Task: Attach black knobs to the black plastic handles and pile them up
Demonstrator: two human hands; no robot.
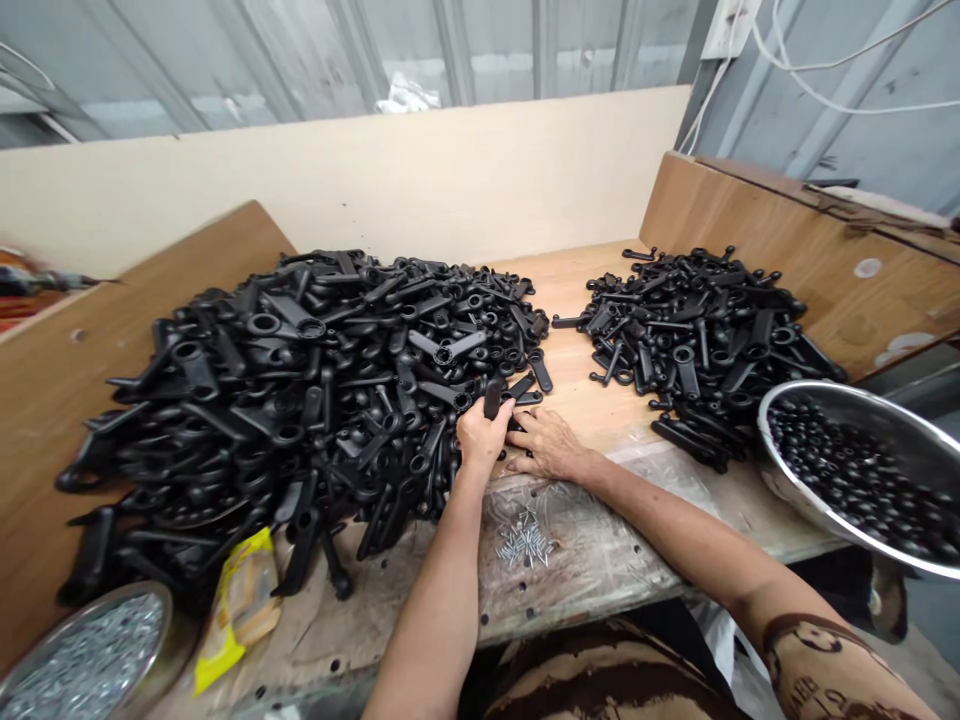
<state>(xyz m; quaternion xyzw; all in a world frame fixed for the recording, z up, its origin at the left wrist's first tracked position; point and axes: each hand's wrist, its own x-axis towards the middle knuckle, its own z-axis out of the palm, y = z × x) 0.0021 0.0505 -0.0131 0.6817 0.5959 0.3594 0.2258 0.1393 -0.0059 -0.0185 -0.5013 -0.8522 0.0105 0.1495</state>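
My left hand (482,434) is closed around a black crank handle (492,398), whose flat arm sticks up past the thumb. Close beside it, my right hand (551,447) rests low over the bench with its fingers apart, the tips near a dark part partly hidden between the hands. A large heap of black crank handles (300,350) lies to the left and reaches up to my left hand. Just in front of my wrists is a small pile of silver screws (526,540) on the plastic-covered bench (577,560).
At right is a second heap of handles (690,330), beside a metal bowl (776,480) of round black knobs. Lower left stand a bowl of small metal pieces (90,650) and a yellow packet (244,600). Wooden boards (450,180) wall the bench.
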